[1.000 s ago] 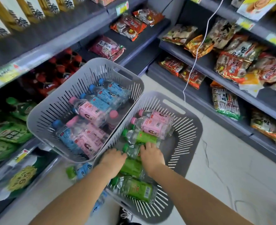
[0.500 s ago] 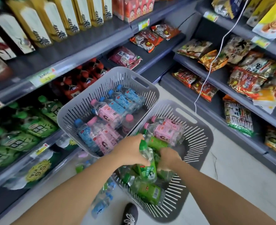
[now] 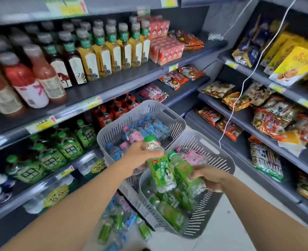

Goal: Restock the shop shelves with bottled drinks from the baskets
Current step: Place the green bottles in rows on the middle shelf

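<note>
Green-labelled bottles fill both hands: the left hand (image 3: pixel 139 154) grips a first bottle (image 3: pixel 161 171) near its neck, and the right hand (image 3: pixel 210 177) clasps a second bottle (image 3: pixel 181 169), both just above the near basket (image 3: pixel 200 221). Next, likely, both go left to stand upright on a shelf (image 3: pixel 31 192).

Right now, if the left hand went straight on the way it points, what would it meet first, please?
Probably the farther basket: the left hand, gripping a green-capped bottle, points along its forearm toward the pink and blue bottles lying there. Depth is unclear, so it might pass above them.
</note>
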`<move>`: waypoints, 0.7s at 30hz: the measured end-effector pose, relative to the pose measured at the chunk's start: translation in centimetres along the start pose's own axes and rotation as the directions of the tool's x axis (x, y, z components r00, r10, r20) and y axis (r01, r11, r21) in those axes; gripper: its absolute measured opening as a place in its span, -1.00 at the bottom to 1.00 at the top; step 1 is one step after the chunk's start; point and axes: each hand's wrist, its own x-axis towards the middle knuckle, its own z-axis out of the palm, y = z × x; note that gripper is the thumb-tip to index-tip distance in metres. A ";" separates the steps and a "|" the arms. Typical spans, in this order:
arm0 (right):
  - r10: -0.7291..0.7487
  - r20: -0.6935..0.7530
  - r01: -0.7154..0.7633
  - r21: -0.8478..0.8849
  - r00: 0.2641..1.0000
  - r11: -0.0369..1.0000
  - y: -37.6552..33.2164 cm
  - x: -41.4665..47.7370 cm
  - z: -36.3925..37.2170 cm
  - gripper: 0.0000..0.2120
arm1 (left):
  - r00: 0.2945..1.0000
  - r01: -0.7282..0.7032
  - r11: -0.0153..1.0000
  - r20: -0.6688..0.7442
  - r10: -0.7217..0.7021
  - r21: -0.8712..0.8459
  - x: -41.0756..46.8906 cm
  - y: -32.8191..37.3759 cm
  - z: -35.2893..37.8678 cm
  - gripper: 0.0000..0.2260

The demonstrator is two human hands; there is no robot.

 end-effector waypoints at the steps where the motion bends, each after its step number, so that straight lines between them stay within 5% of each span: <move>1: -0.031 0.009 0.031 0.036 0.999 0.999 -0.5 -0.8 0.7 -0.32 | 1.000 -0.011 1.000 -0.020 0.010 -0.019 -0.8 0.2 -0.8 -0.47; 4: -0.120 0.066 0.109 0.141 0.991 0.984 -2.3 -3.7 4.1 -0.68 | 0.994 -0.075 0.996 -0.081 0.071 -0.043 -3.7 0.8 -3.0 -0.70; 6: -0.186 0.111 0.159 0.217 0.976 0.963 -3.3 -5.1 6.9 -0.73 | 0.985 -0.111 0.992 -0.141 0.102 -0.058 -5.9 1.1 -4.7 -0.76; 9: -0.276 0.201 0.210 0.299 0.940 0.931 -4.5 -6.6 11.6 -0.53 | 0.971 -0.141 0.983 -0.209 0.115 -0.115 -9.0 0.9 -7.3 -0.77; 13: -0.378 0.384 0.250 0.344 0.843 0.905 -6.2 -8.0 17.8 -0.41 | 0.946 -0.196 0.971 -0.288 0.150 -0.138 -12.7 0.7 -10.6 -0.48; 17: -0.288 0.279 0.280 0.067 0.916 0.958 -8.4 -8.9 23.3 0.06 | 0.912 -0.234 0.969 -0.365 0.189 -0.082 -16.4 1.0 -13.6 -0.74; 21: -0.337 0.287 0.372 -0.074 0.897 0.925 -10.3 -9.6 27.6 -0.20 | 0.869 -0.238 0.970 -0.455 0.193 -0.042 -19.1 1.0 -16.3 -0.62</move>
